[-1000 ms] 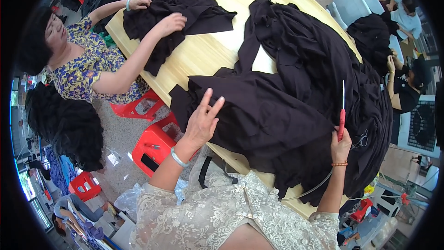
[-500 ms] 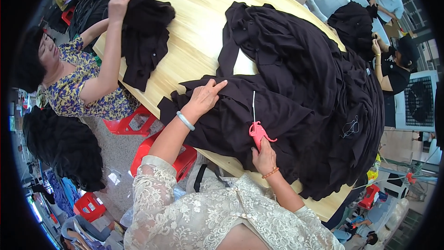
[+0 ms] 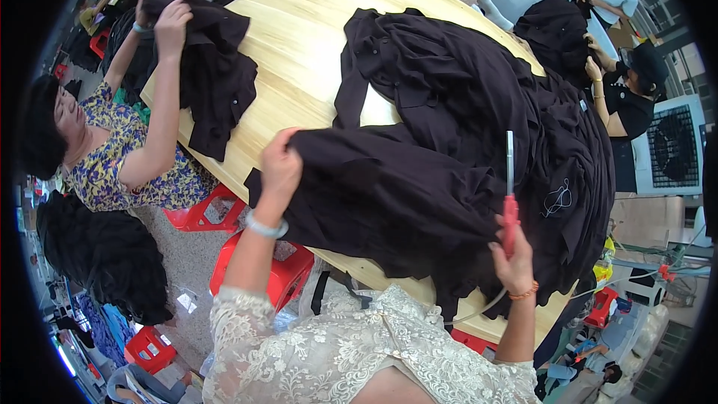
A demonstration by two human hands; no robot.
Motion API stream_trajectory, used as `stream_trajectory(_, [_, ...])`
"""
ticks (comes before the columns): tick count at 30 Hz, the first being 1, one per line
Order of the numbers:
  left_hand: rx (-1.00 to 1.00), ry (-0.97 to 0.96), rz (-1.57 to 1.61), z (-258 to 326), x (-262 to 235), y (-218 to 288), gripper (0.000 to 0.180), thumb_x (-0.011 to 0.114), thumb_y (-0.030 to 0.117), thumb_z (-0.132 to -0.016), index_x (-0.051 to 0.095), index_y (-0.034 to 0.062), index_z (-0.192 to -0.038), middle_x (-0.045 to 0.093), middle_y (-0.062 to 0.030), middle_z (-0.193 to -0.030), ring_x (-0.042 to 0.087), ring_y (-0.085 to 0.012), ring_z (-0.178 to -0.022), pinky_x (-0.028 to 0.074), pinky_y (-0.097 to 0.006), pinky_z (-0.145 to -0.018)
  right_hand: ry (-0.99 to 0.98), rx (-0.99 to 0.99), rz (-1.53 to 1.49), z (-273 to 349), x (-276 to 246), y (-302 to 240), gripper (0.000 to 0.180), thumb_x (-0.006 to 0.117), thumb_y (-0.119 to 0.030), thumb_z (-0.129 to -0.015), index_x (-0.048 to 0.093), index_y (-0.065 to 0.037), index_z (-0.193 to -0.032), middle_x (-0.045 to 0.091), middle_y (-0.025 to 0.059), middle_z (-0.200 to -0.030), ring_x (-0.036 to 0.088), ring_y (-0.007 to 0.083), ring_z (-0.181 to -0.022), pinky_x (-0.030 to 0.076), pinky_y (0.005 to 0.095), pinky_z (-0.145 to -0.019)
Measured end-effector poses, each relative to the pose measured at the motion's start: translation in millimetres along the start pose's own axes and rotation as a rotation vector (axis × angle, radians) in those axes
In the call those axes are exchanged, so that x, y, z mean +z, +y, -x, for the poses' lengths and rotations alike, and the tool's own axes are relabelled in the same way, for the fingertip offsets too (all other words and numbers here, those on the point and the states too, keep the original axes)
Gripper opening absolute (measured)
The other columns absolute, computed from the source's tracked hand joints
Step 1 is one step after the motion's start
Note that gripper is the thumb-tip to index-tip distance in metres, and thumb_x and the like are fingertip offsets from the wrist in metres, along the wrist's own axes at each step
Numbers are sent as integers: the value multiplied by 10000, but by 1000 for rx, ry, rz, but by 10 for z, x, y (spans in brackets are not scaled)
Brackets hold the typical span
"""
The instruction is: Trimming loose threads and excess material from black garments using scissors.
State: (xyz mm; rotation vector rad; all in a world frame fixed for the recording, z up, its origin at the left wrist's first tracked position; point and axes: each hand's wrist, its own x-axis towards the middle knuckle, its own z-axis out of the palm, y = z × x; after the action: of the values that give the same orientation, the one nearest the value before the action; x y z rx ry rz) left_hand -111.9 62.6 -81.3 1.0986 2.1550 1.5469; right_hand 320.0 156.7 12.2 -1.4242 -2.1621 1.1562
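Note:
My left hand (image 3: 280,170) is closed on the edge of a black garment (image 3: 389,187), lifting that end a little above the table. The cloth stretches from this hand to the right across the table's near side. My right hand (image 3: 514,263) grips a red air blow gun (image 3: 510,217) with a long pale metal nozzle pointing away from me. A thin hose trails from below that hand toward my body. Behind the garment lies a large heap of black clothes (image 3: 479,67), some with buttons, and a tangle of pale thread (image 3: 556,200) rests on its right part.
The light wooden table (image 3: 299,22) spans the middle. At the left, a co-worker (image 3: 105,150) holds up another black garment (image 3: 217,75). A second co-worker (image 3: 636,93) handles black cloth at the far right. Red stools (image 3: 280,277) and a black pile (image 3: 101,254) stand left.
My left hand has gone from lying on the cloth to gripping its edge, moving left. My right hand has carried the air blow gun to the right. The left co-worker's hands have shifted left.

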Motion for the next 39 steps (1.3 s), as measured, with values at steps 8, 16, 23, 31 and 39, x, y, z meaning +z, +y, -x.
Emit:
stream_trajectory(8, [-8, 80, 54, 431, -1274, 919, 152, 519, 43, -968, 629, -43, -1030, 636, -52, -961, 601, -108, -877, 478, -230, -803, 11, -17, -183, -9, -672, -118, 506, 602, 60, -771, 548, 23, -1273, 526, -4, -923, 490, 70, -812, 408, 196, -768])
stream_trajectory(16, [-454, -14, 376, 197, -67, 171, 528, 665, 82, -891, 442, 18, -1365, 497, -118, -1197, 587, -122, -931, 529, -258, -775, 218, -87, 586, -831, 161, 217, 232, 685, -191, -865, 549, -3, -859, 604, 225, -778, 600, 440, -748, 473, 479, -619])
stream_trajectory(23, [-239, -332, -176, 1019, 304, 16, 537, 730, 152, -830, 515, -26, -1289, 628, -111, -1118, 605, -170, -903, 527, -287, -779, 51, -62, 426, -398, 410, 142, 198, 646, -124, -882, 543, -2, -998, 533, 211, -1050, 611, 463, -809, 507, 506, -696])
stream_trajectory(31, [-1152, -509, 1155, 783, 100, -33, 251, 560, 209, -982, 601, 62, -1181, 679, -46, -1003, 632, -93, -797, 511, -217, -622, -172, -43, 127, -156, 675, -203, 255, 681, -102, -859, 466, -38, -981, 604, 210, -840, 635, 432, -764, 499, 448, -645])
stream_trajectory(39, [-1244, -289, 1448, 646, 417, -92, 202, 590, 194, -963, 641, 26, -1062, 685, -80, -993, 665, -191, -874, 593, -326, -706, -289, -198, 264, -166, 866, -399, 279, 669, -72, -837, 486, -42, -1046, 627, 143, -872, 626, 335, -841, 499, 427, -748])
